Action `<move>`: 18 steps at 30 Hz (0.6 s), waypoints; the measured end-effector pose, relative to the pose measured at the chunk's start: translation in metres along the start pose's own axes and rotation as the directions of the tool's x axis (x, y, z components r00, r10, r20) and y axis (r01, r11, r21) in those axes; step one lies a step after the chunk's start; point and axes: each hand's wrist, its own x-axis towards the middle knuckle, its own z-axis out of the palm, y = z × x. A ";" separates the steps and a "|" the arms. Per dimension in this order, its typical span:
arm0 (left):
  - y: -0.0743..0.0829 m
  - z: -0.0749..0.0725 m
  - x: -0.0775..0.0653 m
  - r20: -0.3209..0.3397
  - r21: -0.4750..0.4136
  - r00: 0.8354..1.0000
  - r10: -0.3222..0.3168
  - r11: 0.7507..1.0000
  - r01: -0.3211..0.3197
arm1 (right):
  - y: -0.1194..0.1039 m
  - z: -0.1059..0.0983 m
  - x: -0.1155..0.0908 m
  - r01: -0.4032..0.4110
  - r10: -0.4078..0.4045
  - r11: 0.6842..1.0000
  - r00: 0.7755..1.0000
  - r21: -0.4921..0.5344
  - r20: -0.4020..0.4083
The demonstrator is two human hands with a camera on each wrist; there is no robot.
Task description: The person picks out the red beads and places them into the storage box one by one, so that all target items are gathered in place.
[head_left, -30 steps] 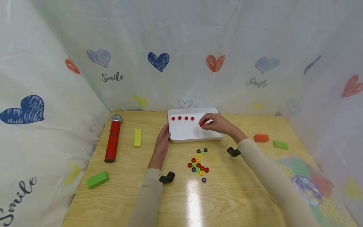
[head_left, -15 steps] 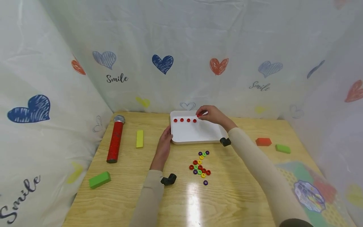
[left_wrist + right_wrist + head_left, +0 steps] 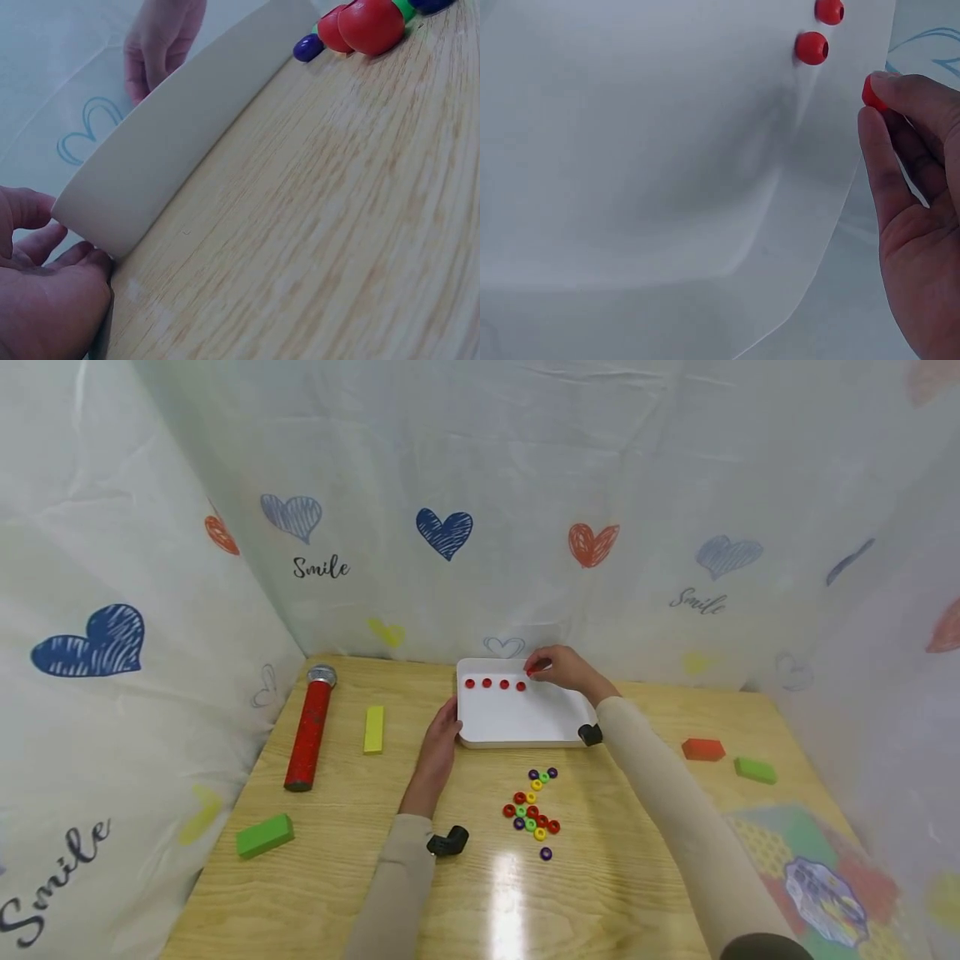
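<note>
A white tray [image 3: 517, 718] lies near the back of the wooden table, with several red beads [image 3: 487, 682] in a row along its far side. My right hand [image 3: 566, 670] pinches one more red bead [image 3: 873, 94] between thumb and fingertip, over the tray's far rim and right of the row. At the tray's left end, my left hand [image 3: 438, 743] holds its side. In the left wrist view the thumb meets the top edge of the wall, and the other fingers bend against the outer face.
Loose red, yellow, green and purple beads [image 3: 532, 812] lie in front of the tray. To the left are a red microphone [image 3: 309, 735], a yellow block [image 3: 373, 730] and a green block [image 3: 265, 836]. A red block [image 3: 703, 749] and a smaller green block [image 3: 755, 770] sit right.
My right hand has carried its red bead from mid-tray to the far rim, beside the row. My left hand stays at the tray's left end; the head view has shifted slightly.
</note>
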 end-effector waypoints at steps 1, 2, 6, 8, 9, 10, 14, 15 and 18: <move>0.000 0.000 0.000 0.003 -0.004 1.000 0.006 1.000 -0.006 | 0.001 0.000 0.001 -0.003 0.003 1.000 1.000 -0.003 0.001; 0.001 0.001 -0.001 0.011 -0.008 1.000 0.016 1.000 -0.016 | 0.001 0.001 0.002 -0.005 0.005 1.000 1.000 -0.007 0.001; 0.002 0.002 -0.001 0.024 -0.018 0.999 0.033 0.999 -0.032 | 0.003 0.004 0.005 -0.012 0.012 1.000 1.000 -0.020 0.012; 0.002 0.003 0.000 0.021 -0.021 0.999 0.026 0.999 -0.026 | 0.005 0.008 0.006 -0.016 0.018 0.999 0.999 -0.037 0.034; 0.002 0.003 -0.001 0.017 -0.021 1.000 0.021 1.000 -0.021 | 0.006 0.009 0.007 -0.019 0.021 0.999 0.999 -0.048 0.048; 0.002 0.003 -0.001 0.015 -0.020 1.000 0.016 1.000 -0.016 | 0.007 0.011 0.007 -0.017 0.021 0.998 0.998 -0.063 0.059; 0.001 0.002 -0.001 0.017 -0.018 1.000 0.018 1.000 -0.018 | 0.010 0.016 0.008 -0.012 0.019 0.995 0.997 -0.101 0.075; 0.000 0.001 -0.001 0.020 -0.015 1.000 0.021 1.000 -0.021 | 0.010 0.016 0.008 -0.012 0.020 0.994 0.997 -0.104 0.073; 0.003 0.001 -0.003 0.028 -0.023 0.999 0.021 1.000 -0.020 | 0.009 0.016 0.009 -0.023 0.031 0.994 0.997 -0.106 0.074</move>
